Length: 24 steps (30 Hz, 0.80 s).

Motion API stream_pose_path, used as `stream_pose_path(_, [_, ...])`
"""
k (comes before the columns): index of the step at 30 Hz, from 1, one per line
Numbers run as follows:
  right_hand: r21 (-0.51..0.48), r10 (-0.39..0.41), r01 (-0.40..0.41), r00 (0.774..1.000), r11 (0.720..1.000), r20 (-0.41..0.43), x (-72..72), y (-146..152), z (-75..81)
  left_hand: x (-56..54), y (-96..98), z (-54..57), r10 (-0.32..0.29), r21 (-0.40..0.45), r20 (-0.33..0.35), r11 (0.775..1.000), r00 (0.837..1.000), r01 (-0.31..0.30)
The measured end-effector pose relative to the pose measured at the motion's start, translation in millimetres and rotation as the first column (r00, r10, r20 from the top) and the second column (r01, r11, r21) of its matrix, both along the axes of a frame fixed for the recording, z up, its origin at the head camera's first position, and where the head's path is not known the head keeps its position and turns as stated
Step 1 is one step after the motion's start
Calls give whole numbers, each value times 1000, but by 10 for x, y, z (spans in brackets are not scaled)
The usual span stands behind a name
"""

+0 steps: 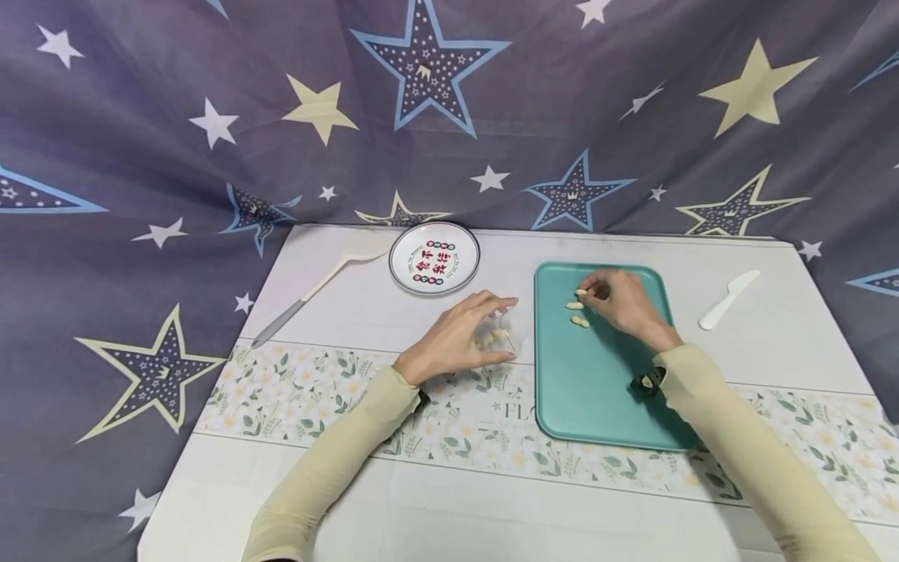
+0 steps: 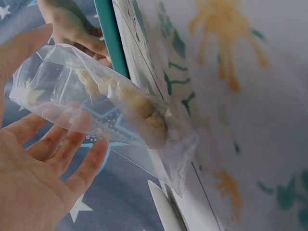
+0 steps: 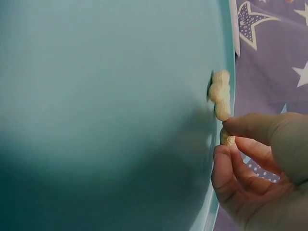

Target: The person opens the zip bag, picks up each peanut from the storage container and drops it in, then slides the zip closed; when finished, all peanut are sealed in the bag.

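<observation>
My right hand (image 1: 618,300) is over the upper part of a teal tray (image 1: 597,390). Between thumb and fingertips it pinches an unshelled peanut (image 3: 227,138), low against the tray. Two more peanuts lie on the tray beside it; one peanut (image 3: 220,95) shows close to the fingertips in the right wrist view. Left of the tray, my left hand (image 1: 456,336) curves round a clear plastic bag (image 2: 62,96), thumb and fingers spread at its mouth. Several peanuts (image 2: 137,103) are inside the bag. How firmly the fingers press the bag is hard to tell.
A small round plate (image 1: 435,269) with red lettering sits at the back of the table. Left of it lies a spatula with a grey handle (image 1: 277,324). A white plastic knife (image 1: 729,300) is right of the tray. A star-patterned cloth (image 1: 246,101) hangs behind the table.
</observation>
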State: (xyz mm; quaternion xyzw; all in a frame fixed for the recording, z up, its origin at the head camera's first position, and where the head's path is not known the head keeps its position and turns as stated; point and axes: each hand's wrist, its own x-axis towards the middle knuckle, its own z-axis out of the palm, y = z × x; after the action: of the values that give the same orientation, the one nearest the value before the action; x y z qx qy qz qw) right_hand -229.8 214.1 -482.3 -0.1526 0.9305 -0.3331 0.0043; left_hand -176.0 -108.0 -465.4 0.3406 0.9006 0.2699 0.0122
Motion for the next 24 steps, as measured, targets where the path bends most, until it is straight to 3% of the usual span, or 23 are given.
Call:
stream_pose_path(8, [-26,2,-4,999,1000,-54,154,-114,89,-8,16,-15,-6,16,5,1000,1000,6])
stream_pose_path(24, [-125,105,-114,991,986,-79,502,-478,269,11,21,-12,4,20,2,1000,1000,-4])
